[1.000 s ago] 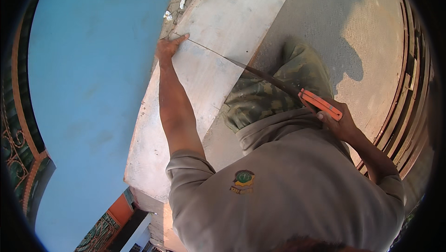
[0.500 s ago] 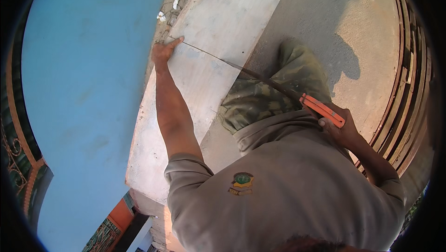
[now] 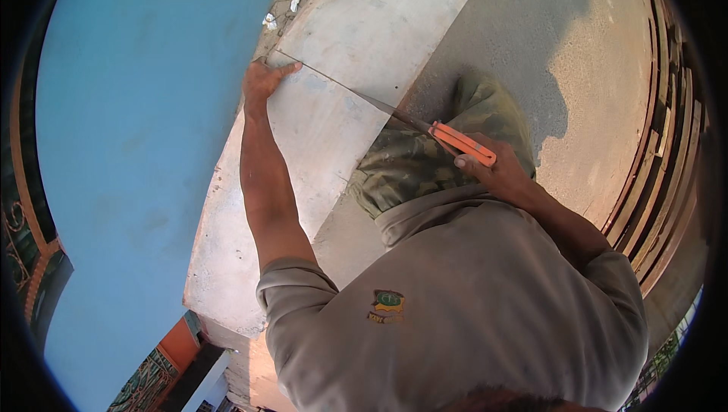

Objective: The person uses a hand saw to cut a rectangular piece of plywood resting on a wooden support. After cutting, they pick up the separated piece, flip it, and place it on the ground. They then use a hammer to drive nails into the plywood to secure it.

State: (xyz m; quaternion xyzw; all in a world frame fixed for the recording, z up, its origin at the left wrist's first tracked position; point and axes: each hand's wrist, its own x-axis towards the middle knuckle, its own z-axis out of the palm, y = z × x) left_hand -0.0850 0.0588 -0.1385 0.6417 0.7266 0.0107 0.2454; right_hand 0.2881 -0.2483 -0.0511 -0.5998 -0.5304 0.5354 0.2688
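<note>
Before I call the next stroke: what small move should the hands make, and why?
Probably draw the saw back with the right hand: its orange handle sits near the pale board, leaving little room forward, while the left hand rests on the board.

Saw [image 3: 407, 117] across board [image 3: 394, 25]; wall [image 3: 144, 124] left of board; floor [image 3: 591, 161], then slats [image 3: 658, 184] right.
</note>
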